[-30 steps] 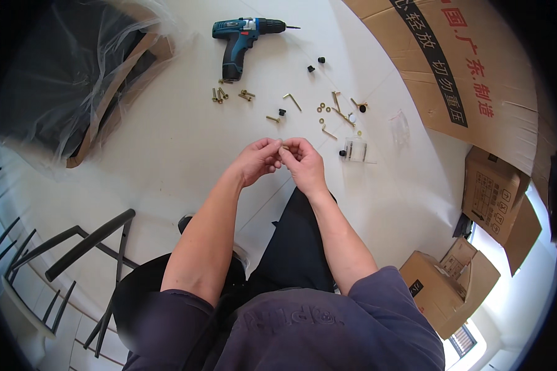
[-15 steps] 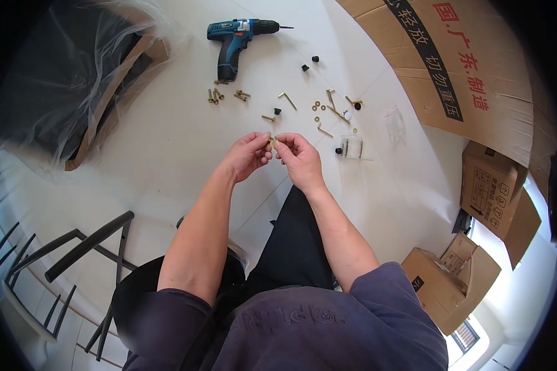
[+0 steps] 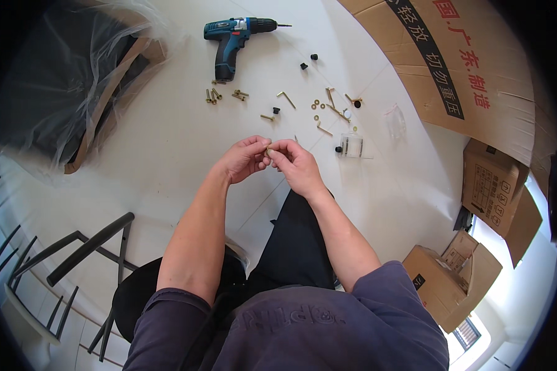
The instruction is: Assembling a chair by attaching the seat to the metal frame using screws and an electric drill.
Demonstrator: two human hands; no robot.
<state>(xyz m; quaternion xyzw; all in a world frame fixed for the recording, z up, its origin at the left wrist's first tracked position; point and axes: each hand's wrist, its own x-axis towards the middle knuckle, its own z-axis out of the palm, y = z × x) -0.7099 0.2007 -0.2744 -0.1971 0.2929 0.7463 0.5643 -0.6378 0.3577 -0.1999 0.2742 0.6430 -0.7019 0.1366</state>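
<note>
My left hand [image 3: 246, 162] and my right hand [image 3: 299, 168] meet in front of me over the pale floor. Thumbs and fingertips of both are pinched together around a tiny brass-coloured piece, mostly hidden by the fingers. A thin tip [image 3: 296, 138] shows just past the right hand's knuckles; I cannot tell what it belongs to. Beyond the hands lie a brass bolt [image 3: 267, 117], a black plug [image 3: 276, 110] and an L-shaped hex key [image 3: 286, 99]. Several washers [image 3: 316, 117] and a second hex key [image 3: 324, 130] are scattered to the right.
A teal cordless drill [image 3: 228, 52] lies at the far side, with bolts [image 3: 213, 96] below it. A clear plastic packet [image 3: 354, 146] sits right of my hands. Cardboard [image 3: 476, 80] and boxes [image 3: 439, 278] stand right; a plastic-wrapped dark panel [image 3: 49, 93] and black metal frame [image 3: 93, 247] occupy the left.
Both hands have shifted slightly left and nearer me, staying together. The brass piece between the fingertips is more hidden now. A thin tip has come into sight past my right hand.
</note>
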